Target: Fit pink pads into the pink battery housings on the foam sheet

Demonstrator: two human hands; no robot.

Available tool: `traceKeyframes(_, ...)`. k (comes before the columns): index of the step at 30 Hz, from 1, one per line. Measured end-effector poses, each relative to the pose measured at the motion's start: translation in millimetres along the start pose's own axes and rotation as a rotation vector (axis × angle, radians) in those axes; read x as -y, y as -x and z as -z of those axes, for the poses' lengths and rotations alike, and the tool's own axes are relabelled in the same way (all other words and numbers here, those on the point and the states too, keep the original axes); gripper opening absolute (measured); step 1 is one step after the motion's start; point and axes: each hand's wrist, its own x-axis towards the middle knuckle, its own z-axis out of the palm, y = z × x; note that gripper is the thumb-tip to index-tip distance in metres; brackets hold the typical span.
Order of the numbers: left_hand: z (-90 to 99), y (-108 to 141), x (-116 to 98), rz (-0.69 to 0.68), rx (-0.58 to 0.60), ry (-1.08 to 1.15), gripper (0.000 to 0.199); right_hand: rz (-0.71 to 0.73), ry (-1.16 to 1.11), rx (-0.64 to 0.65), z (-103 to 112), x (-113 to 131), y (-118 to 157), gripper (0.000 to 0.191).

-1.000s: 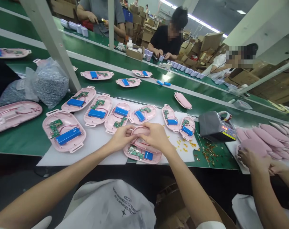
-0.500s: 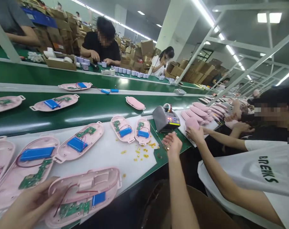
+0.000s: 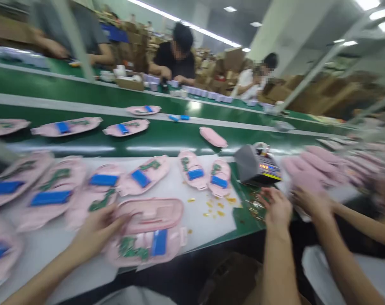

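Note:
My left hand (image 3: pixel 97 237) rests with spread fingers against the edge of a pink plastic casing (image 3: pixel 151 214), at lower centre. A pink shell lies over the casing's upper half, and its lower half shows a green circuit board (image 3: pixel 130 248) and a blue battery (image 3: pixel 159 242). My right hand (image 3: pixel 277 207) hangs low over the green belt, with bunched fingers, beside scattered amber bits (image 3: pixel 240 207) and just in front of a grey tape dispenser (image 3: pixel 258 166). Motion blur hides whether those fingers pinch anything.
Several open pink casings with blue batteries (image 3: pixel 141 176) lie on a white sheet (image 3: pixel 205 228). A co-worker's hand (image 3: pixel 310 201) reaches towards a heap of pink padded covers (image 3: pixel 313 167) at right. More casings ride a green conveyor (image 3: pixel 167 137) beyond, and people work at the far belt.
My hands were together on a pink shell above the casing. They have parted: the left is at the casing's edge, the right far to the right by the dispenser. The view has swung.

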Motion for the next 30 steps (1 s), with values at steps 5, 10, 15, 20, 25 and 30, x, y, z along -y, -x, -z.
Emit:
traceKeyframes(5,-1.4,-4,-10,0.118,0.157,0.509,0.034,0.631,0.265,0.814,-104,41,114,0.016)
traceKeyframes(10,-4.5,1,2,0.095,0.172,0.724,0.029,0.856,0.591,1.476,-207,43,175,0.022)
traceKeyframes(15,-6.6,2,10,0.061,0.127,0.782,0.023,0.9,0.779,1.559,-223,29,171,0.023)
traceKeyframes(20,-6.5,3,12,0.02,0.137,0.772,0.021,1.029,0.864,1.54,-223,33,181,0.024)
traceKeyframes(25,-10.5,4,17,0.015,0.115,0.755,0.021,1.198,0.911,1.34,-226,24,193,0.02)
traceKeyframes(30,-13.4,8,19,0.055,0.088,0.713,0.021,0.838,0.989,1.054,-226,23,180,0.034)
